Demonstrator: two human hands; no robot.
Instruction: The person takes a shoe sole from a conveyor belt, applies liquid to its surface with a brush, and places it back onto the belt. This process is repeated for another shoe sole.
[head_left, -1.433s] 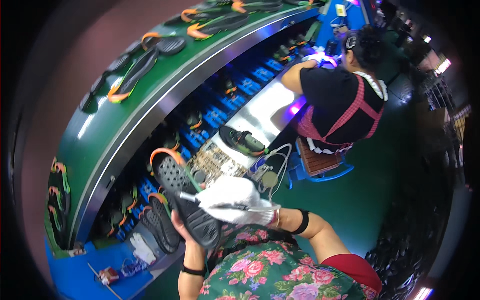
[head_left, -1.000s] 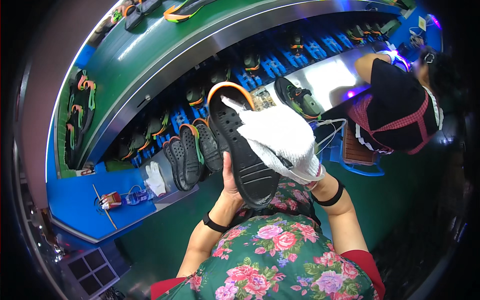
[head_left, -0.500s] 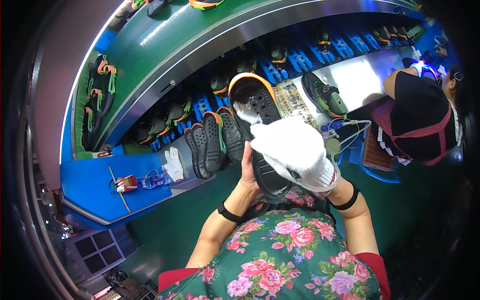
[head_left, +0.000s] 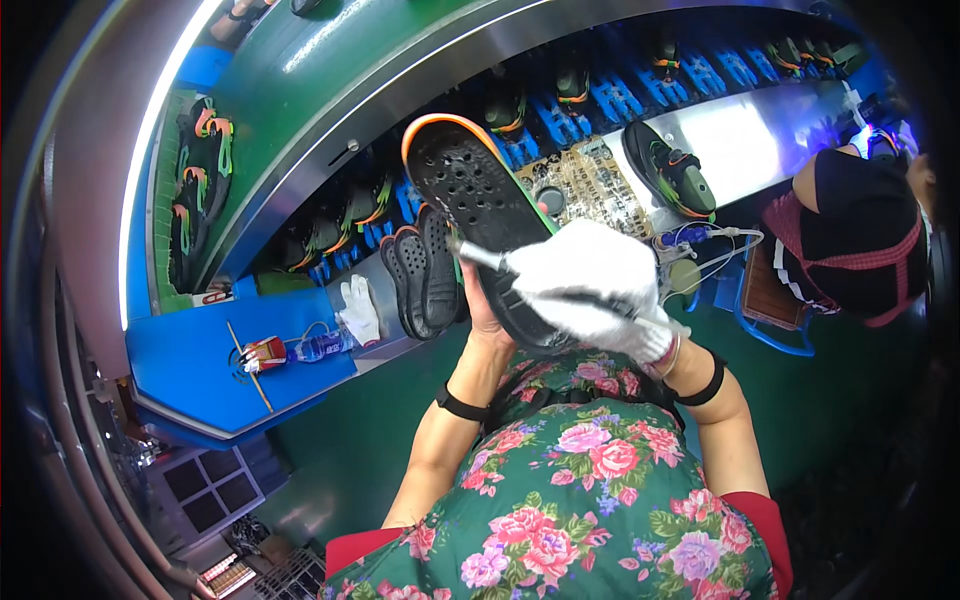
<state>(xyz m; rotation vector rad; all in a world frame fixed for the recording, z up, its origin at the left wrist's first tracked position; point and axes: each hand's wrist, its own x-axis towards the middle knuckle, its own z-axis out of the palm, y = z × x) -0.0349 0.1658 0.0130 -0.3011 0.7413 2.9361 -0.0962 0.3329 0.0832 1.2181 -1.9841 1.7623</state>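
Black perforated shoe sole with orange-edged rim (head_left: 462, 178) is held in the air before the green floral apron (head_left: 590, 480), holed face turned to the camera, rimmed end pointing up and left, other end angled down toward the apron. Bare left hand (head_left: 485, 308) is wrapped around it from the left edge and beneath; one fingertip (head_left: 543, 207) shows past the right edge. Grip there: closed on the sole, about mid-length. White-gloved right hand (head_left: 585, 280) is set across the lower half from the right, fingers bunched around a slim tool with a pale shaft (head_left: 482, 255), whose dark tip is placed at the sole's left edge. Whether the tip touches cannot be told. Most left fingers are hidden behind the sole; the right finger layout is masked by the glove, and part of the sole's lower half is covered by it. Co-worker in dark top (head_left: 855, 215) is partly cut off at right. Both forearms are brought up from the lower edge, elbows bent; left is leaned up-right, right is slanted up-left, glove laid over the sole.
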